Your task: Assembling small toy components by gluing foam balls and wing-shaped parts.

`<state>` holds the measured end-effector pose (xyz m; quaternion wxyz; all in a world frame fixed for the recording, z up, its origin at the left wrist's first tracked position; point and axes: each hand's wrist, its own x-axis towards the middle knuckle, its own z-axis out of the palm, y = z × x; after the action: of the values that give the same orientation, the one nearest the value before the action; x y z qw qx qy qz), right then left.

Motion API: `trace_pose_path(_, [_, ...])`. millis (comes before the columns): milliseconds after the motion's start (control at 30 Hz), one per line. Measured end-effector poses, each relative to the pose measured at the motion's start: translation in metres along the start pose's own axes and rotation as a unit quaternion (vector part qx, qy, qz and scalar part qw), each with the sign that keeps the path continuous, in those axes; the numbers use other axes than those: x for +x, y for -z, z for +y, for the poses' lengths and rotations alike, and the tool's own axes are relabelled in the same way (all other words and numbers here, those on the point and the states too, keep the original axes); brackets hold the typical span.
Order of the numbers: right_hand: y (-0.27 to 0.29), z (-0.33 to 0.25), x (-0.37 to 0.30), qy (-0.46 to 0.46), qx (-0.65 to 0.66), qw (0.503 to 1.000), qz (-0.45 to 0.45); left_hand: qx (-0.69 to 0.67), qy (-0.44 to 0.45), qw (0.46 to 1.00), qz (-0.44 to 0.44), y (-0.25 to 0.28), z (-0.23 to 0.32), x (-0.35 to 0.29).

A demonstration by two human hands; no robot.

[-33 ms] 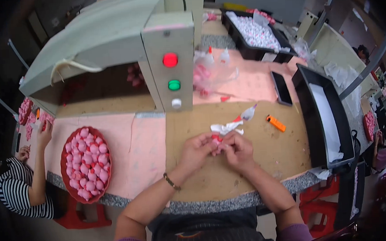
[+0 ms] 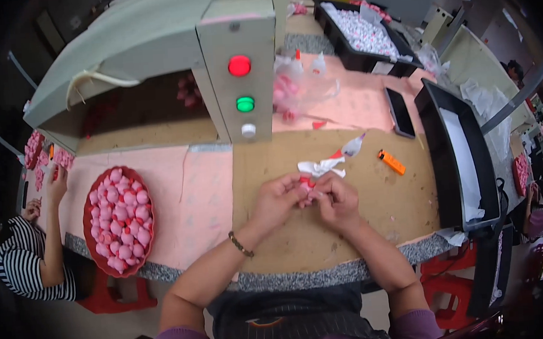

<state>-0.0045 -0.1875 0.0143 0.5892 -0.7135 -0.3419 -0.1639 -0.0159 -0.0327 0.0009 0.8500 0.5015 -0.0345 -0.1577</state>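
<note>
Over the brown board [image 2: 376, 225], a small pink-and-red figure piece [image 2: 309, 191] is pinched between my two hands. My left hand [image 2: 275, 201], with a beaded bracelet at its wrist, grips the piece from the left, fingers closed. From the other side my right hand [image 2: 339, 202] has thumb and fingertips closed on it; they partly cover it. Just beyond my fingers lies a crumpled white tissue [image 2: 320, 167]. A small cone-shaped bag [image 2: 352, 145] with a red part and dark tip lies by it. Farther right is an orange lighter [image 2: 391, 162].
At left, a red scalloped bowl [image 2: 152, 241] holds several pink pieces. A pale-green machine [image 2: 240, 39] with coloured buttons stands ahead. On the right are a phone [image 2: 400, 112] and a black tray [image 2: 490, 179]; another black tray [image 2: 374, 66] sits behind. A striped-sleeved co-worker [image 2: 29, 259] works far left.
The view has tilted slightly, so the machine, bowl and table sit higher in the picture. Both hands stay closed on the pink piece, more of whose pink part now shows.
</note>
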Motion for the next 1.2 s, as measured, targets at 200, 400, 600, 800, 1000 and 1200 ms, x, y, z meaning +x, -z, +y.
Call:
trace_pose_path(200, [0.004, 0.018, 0.001, -0.310, 0.217, 0.922, 0.083, 0.017, 0.014, 1.000, -0.020, 0.006, 0.005, 0.001])
trace_pose_path(400, [0.001, 0.012, -0.010, -0.262, 0.252, 0.927, 0.094, -0.058, 0.016, 0.998, 0.002, 0.010, -0.001, -0.004])
trace_pose_path(600, [-0.001, -0.001, -0.008, -0.244, 0.262, 0.929, 0.094, -0.060, 0.017, 0.998, -0.004, 0.007, 0.002, -0.005])
trace_pose_path(800, [-0.002, 0.009, -0.007, -0.159, 0.151, 0.975, 0.035, -0.025, 0.045, 0.999, -0.006, 0.003, 0.003, 0.000])
trace_pose_path(1000, [0.009, 0.022, -0.001, -0.289, 0.152, 0.940, 0.093, -0.008, 0.011, 1.000, -0.008, 0.013, 0.003, -0.003])
trace_pose_path(1200, [0.009, 0.002, 0.004, -0.101, -0.096, 0.990, -0.017, -0.116, -0.024, 0.993, -0.010, 0.010, -0.002, 0.001])
